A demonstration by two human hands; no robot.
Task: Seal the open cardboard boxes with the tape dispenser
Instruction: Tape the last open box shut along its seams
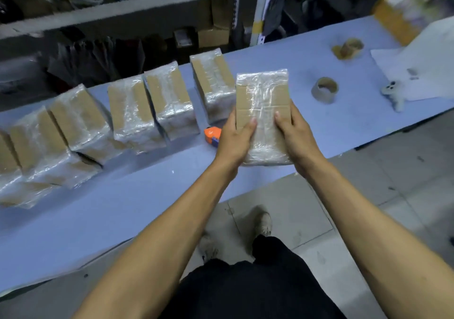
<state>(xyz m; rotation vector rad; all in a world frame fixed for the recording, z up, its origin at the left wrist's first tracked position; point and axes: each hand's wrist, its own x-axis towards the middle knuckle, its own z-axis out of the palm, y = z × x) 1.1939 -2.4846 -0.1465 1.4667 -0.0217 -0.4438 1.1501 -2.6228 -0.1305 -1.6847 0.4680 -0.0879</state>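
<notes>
You are holding a taped box (262, 112) up above the near edge of the blue table (110, 208), gripping it from both sides. Your left hand (235, 139) is clasping the box's left edge, its thumb lying flat on the top face and its fingers curling under out of sight. Your right hand (298, 136) is clasping the right edge the same way, thumb pressing on the top, fingers wrapping beneath. The box is showing clear, glossy tape across its brown top and around its near end, and its flaps are lying closed. Just left of your left hand, an orange tape dispenser (213, 135) is lying on the table, partly hidden behind your wrist, with nothing touching it. Beyond it, a row of taped boxes (132, 112) is standing side by side along the far part of the table, running off to the left edge of the view; the nearest of them is sitting just behind the box you are holding. To your right, an empty tape core (324, 89) is resting on the table, and another core (347, 48) is sitting farther back, blurred. White paper (422, 65) is lying at the right end, with a phone (393, 95) at its near edge. Shelving (137, 6) is standing behind the table.
</notes>
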